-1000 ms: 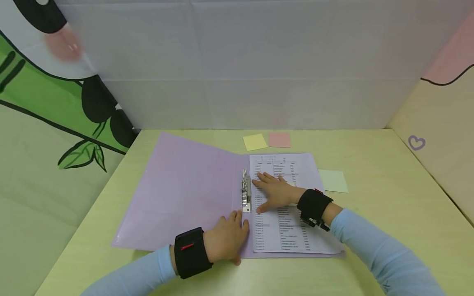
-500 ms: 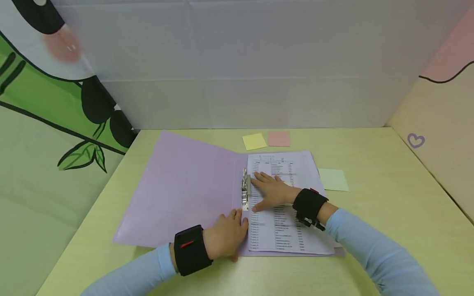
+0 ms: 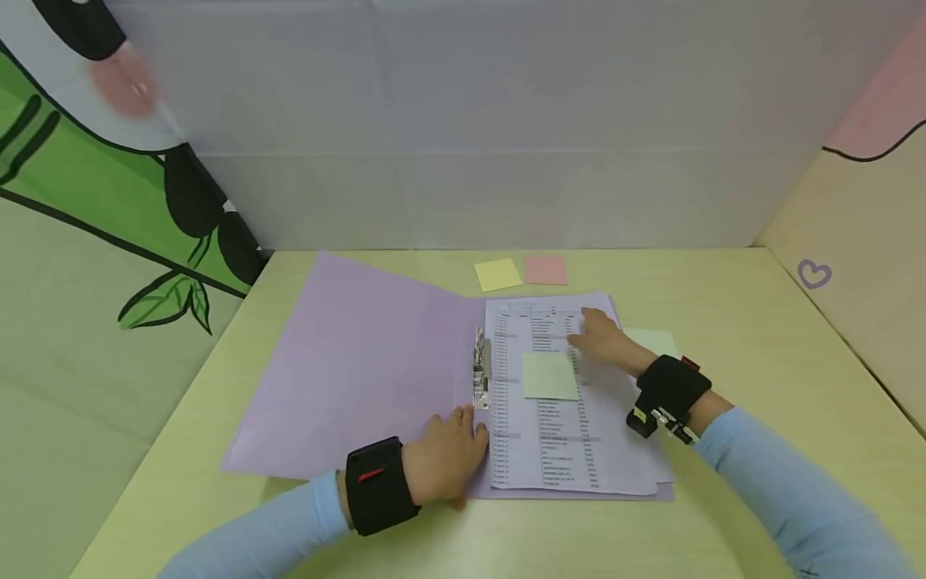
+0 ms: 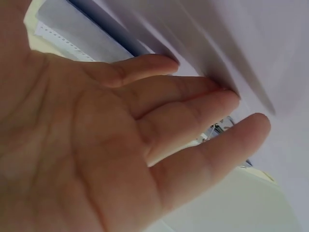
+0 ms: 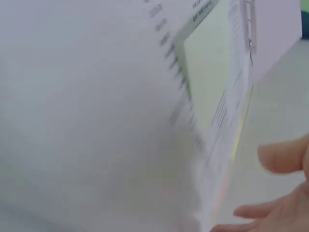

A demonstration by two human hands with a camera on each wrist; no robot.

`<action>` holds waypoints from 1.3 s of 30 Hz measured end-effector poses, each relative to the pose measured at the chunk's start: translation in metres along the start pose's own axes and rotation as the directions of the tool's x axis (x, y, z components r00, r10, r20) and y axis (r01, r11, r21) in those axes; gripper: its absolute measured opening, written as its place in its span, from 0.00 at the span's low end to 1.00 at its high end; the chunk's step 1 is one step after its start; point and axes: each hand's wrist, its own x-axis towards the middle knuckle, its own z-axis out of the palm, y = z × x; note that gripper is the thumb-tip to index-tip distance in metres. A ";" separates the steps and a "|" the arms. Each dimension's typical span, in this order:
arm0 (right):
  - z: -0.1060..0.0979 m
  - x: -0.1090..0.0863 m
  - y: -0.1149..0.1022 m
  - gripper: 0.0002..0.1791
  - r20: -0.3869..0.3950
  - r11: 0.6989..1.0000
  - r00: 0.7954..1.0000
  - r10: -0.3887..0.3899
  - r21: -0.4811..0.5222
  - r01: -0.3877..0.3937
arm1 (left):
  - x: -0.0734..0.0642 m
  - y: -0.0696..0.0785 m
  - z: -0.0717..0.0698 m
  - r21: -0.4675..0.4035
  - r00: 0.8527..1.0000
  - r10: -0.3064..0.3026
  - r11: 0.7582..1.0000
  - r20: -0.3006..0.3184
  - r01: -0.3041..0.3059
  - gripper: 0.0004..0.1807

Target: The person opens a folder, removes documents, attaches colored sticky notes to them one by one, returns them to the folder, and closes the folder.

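A lilac ring folder (image 3: 362, 362) lies opened on the table. Printed sheets (image 3: 542, 462) rest on its right side, beside the metal clip (image 3: 481, 370). A pale green sticky note (image 3: 550, 375) lies on the top sheet, also visible in the right wrist view. My left hand (image 3: 444, 458) rests on the folder's lower spine, fingers extended toward the clip. Above the sheets' right part is my right hand (image 3: 606, 338), thumb and fingers apart with nothing between them. In the right wrist view, its thumb (image 5: 285, 155) shows clear of the paper.
A yellow sticky note (image 3: 497, 275) and a pink sticky note (image 3: 546, 270) lie behind the folder. Another pale green note (image 3: 654, 341) is on the table at the right, partly behind my right hand. A white wall (image 3: 463, 161) stands at the back.
My right hand has lifted off the middle of the sheets and moved right and back, uncovering the pale green sticky note there. The left hand stays in place.
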 end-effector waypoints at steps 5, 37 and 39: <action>-0.016 -0.019 0.029 0.27 0.056 0.969 0.996 0.064 0.237 -0.075 | 0.000 0.000 -0.001 0.046 0.999 -0.003 0.999 -0.038 0.005 0.48; 0.017 -0.048 0.047 0.30 0.079 0.871 0.996 -0.029 0.491 -0.013 | 0.007 0.007 -0.007 0.124 0.999 -0.034 0.992 -0.002 0.034 0.42; 0.014 -0.047 0.044 0.32 0.009 0.935 1.000 -0.028 0.354 0.023 | 0.007 0.008 -0.008 0.125 0.999 -0.037 0.991 0.000 0.037 0.42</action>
